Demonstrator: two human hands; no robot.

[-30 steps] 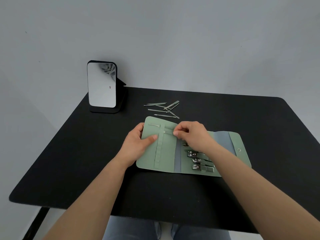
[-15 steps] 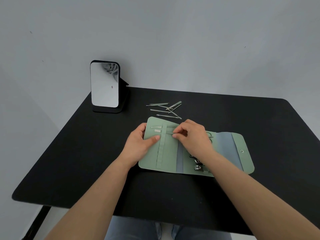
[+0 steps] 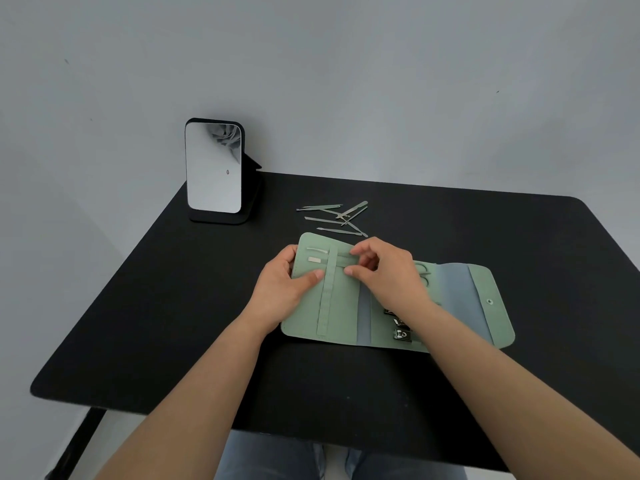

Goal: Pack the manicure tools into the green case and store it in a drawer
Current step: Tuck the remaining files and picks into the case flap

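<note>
With my left hand (image 3: pixel 280 285) gripping the edge of the open green case (image 3: pixel 343 306) on the table (image 3: pixel 173 306), my right hand (image 3: pixel 391 271) curls over the slim tool (image 3: pixel 314 260), grasp unclear: feed it level through the loop strip (image 3: pixel 323 306).

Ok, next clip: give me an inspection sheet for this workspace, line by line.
Surface: black table, matte, rounded corners.
Job's things: green case lies open flat; two slim tools slotted under its strap; clippers in the right panel; loose metal tools heaped behind the case.
Clutter: standing mirror at the far left.
Hands: left hand grips the case's left edge, thumb on top; right hand has its fingers curled at the strap, and whether it pinches a tool is unclear.
Cables: nothing seen.
Surroundings: plain grey wall; no drawer in view.
</note>
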